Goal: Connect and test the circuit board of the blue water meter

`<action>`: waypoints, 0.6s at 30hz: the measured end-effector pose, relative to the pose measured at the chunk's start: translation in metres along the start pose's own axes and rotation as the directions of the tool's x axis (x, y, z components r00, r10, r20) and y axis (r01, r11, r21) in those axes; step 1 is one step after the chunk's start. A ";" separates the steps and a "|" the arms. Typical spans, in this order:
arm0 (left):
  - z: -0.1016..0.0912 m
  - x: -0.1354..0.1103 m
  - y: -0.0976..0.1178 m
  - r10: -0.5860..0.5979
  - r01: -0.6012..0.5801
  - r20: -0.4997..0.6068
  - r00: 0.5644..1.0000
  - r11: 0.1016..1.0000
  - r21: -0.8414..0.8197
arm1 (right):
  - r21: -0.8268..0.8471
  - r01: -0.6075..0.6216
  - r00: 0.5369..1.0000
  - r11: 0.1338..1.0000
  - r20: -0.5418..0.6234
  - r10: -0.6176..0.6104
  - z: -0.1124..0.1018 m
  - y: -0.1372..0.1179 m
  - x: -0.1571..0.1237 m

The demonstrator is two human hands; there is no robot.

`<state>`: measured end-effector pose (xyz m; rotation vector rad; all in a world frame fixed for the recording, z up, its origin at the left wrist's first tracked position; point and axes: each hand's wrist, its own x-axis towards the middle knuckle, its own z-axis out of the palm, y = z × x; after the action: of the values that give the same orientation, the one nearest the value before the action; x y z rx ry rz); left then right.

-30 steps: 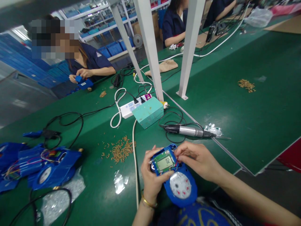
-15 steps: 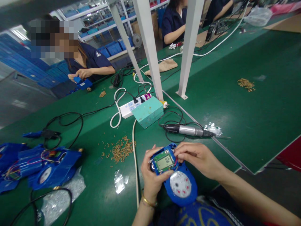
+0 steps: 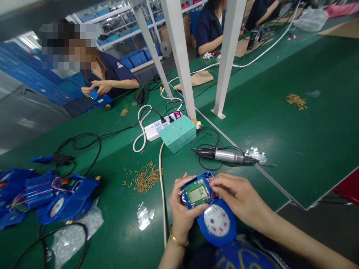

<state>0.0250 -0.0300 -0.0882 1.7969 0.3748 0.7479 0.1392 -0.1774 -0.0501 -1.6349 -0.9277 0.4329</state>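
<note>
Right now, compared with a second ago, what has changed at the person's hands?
The right hand has slid rightward and down along the edge of the circuit board, and its fingers now hide the red wire that showed earlier. The left hand keeps its grip under the blue water meter, which has barely shifted. The electric screwdriver stays where it lay.

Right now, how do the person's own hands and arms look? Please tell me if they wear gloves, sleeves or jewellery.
The left hand and right hand are bare, with no gloves, and no sleeve shows on either forearm. The left wrist has a thin gold bangle. The right hand shows no bangle or ring.
</note>
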 end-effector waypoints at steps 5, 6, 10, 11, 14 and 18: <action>-0.002 -0.002 -0.003 -0.007 0.007 0.001 1.000 1.000 -0.002 | -0.089 0.118 0.988 0.989 -0.090 -0.126 0.004 -0.003 0.000; -0.002 -0.002 -0.003 -0.011 0.011 -0.002 1.000 1.000 -0.002 | -0.093 0.128 0.985 0.987 -0.104 -0.137 0.006 -0.003 -0.001; -0.001 -0.002 -0.001 -0.008 0.008 -0.010 1.000 1.000 0.016 | -0.043 0.063 0.991 0.997 -0.113 -0.068 0.011 -0.003 -0.008; -0.001 -0.002 -0.001 -0.002 0.002 -0.011 1.000 1.000 0.025 | -0.025 0.025 0.994 0.999 -0.110 -0.028 0.012 -0.004 -0.010; 0.000 -0.002 -0.001 0.010 -0.009 -0.020 1.000 0.999 0.048 | 0.071 -0.060 0.995 0.996 -0.080 0.065 0.013 -0.007 -0.016; -0.002 -0.004 -0.004 -0.005 0.006 -0.022 1.000 0.998 0.064 | 0.245 -0.114 0.991 0.963 -0.037 0.126 0.010 -0.012 -0.014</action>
<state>0.0211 -0.0299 -0.0929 1.8484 0.4221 0.7597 0.1191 -0.1808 -0.0445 -1.4754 -0.7087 0.5620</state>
